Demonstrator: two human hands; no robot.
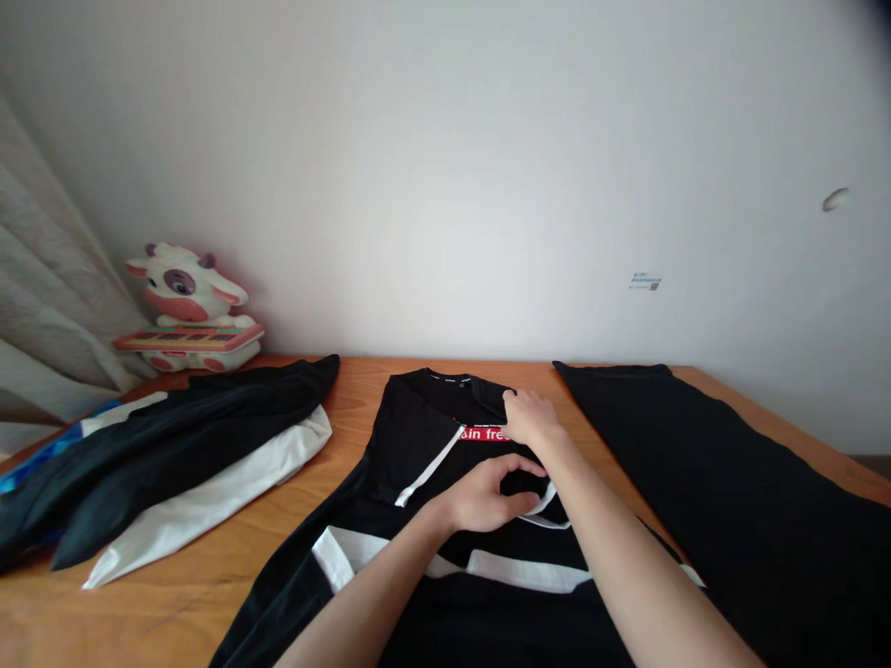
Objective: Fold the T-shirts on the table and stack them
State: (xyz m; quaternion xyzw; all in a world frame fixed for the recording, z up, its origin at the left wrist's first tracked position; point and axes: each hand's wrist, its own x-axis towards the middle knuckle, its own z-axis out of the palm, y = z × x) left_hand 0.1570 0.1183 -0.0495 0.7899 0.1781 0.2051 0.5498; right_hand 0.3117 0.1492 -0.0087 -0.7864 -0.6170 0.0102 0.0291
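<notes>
A black T-shirt (410, 436) lies on the wooden table in front of me, its neckline away from me. White lettering on a red band crosses its chest, partly covered. The left-side sleeve is folded inward, its white trim slanting across the front. My right hand (530, 416) pinches the shirt at the right shoulder, beside the collar. Closer to me, my left hand (487, 496) curls thumb and fingers around the white-trimmed right sleeve; its fingertips are partly hidden by my right forearm. White bands cross the black fabric below my hands.
Black and white garments (229, 445) lie in a heap at left, with some blue showing. Black cloth (696, 464) stretches along the right side. A toy cow with a keyboard (195, 311) stands against the wall at the back left, near a curtain (48, 241).
</notes>
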